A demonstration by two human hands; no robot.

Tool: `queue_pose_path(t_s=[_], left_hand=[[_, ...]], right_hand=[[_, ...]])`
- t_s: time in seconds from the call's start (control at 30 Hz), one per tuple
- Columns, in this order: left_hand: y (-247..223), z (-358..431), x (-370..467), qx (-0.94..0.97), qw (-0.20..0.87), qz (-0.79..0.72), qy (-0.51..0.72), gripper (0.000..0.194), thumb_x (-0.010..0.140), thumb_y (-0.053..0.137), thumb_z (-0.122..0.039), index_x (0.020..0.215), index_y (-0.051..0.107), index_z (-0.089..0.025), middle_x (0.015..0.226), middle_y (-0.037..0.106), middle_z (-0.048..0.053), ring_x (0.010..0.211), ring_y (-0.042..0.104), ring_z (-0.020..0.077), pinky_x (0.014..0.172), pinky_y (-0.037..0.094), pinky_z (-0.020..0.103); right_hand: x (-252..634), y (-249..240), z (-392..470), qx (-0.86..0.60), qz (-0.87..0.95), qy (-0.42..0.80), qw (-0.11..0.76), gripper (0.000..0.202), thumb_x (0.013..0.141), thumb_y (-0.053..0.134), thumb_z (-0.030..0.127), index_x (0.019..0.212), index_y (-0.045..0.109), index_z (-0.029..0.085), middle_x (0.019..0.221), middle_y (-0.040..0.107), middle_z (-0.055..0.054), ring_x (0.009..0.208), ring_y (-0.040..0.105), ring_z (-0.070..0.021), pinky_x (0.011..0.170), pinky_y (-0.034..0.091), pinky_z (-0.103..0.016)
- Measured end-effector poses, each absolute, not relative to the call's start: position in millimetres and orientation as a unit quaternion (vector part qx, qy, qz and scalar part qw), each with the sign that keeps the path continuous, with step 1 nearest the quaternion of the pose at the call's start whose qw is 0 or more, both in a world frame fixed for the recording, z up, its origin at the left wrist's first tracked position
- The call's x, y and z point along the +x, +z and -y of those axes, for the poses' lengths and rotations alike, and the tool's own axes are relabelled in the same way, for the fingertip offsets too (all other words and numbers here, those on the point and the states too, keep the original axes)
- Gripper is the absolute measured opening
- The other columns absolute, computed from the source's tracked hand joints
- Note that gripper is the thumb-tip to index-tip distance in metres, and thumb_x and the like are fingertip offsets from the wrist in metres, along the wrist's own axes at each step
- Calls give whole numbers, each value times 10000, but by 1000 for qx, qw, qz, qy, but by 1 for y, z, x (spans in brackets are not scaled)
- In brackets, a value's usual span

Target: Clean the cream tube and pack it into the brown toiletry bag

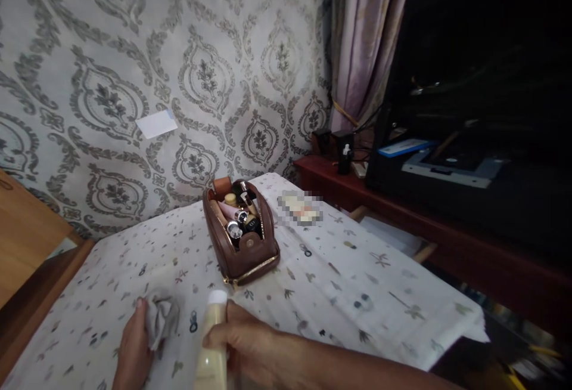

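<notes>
Near the bottom edge, my right hand [243, 339] is wrapped round a pale yellow tube [213, 342] with a white cap, held upright. To its left, my left hand [134, 348] grips a crumpled grey cloth [161, 321], slightly blurred. Beyond both hands a brown leather cosmetic bag [248, 262] sits unzipped on the patterned white cloth cover [322, 294]. Inside it are several cosmetics, among them a pink tube [230, 211] and round silver caps.
Right of the bag lies a pixelated flat item [300, 207]. A dark red desk [330, 178] with a large black screen [469, 80] stands at the right, its drawer [393, 238] partly pulled out. A wooden panel [31, 229] is at the left.
</notes>
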State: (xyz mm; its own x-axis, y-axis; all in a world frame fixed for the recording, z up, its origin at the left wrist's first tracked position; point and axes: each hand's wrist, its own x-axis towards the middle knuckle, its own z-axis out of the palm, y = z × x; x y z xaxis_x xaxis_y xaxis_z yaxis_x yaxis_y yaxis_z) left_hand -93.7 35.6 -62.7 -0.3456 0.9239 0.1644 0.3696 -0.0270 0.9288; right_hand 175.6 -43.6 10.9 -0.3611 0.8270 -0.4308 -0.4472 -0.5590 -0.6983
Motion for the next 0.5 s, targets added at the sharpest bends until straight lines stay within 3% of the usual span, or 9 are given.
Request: queue_pose_path(t_s=[0.23, 0.33, 0.5], left_hand=[[-48, -29, -75, 464, 279, -647, 537, 259, 648, 762, -410, 825, 673, -243, 1003, 739, 104, 1187, 612, 352, 963, 543, 484], [-49, -27, -65, 446, 280, -658, 538, 338, 679, 734, -507, 866, 687, -229, 1025, 741, 116, 1142, 641, 348, 887, 577, 456], [-51, -27, -62, 417, 296, -673, 535, 487, 666, 725, -606, 958, 708, -217, 1029, 744, 146, 1021, 694, 331, 773, 599, 399]], right_hand=[[208, 25, 49, -338, 387, 747, 421, 500, 524, 728, 143, 981, 549, 235, 851, 639, 48, 846, 640, -191, 666, 474, -262], [223, 33, 51, -355, 448, 699, 429, 513, 585, 728, 139, 1049, 532, 234, 919, 673, 26, 925, 644, -209, 742, 490, -290], [250, 57, 46, -402, 509, 639, 414, 404, 685, 759, 236, 1005, 513, 225, 842, 648, 21, 797, 636, -186, 652, 479, -275]])
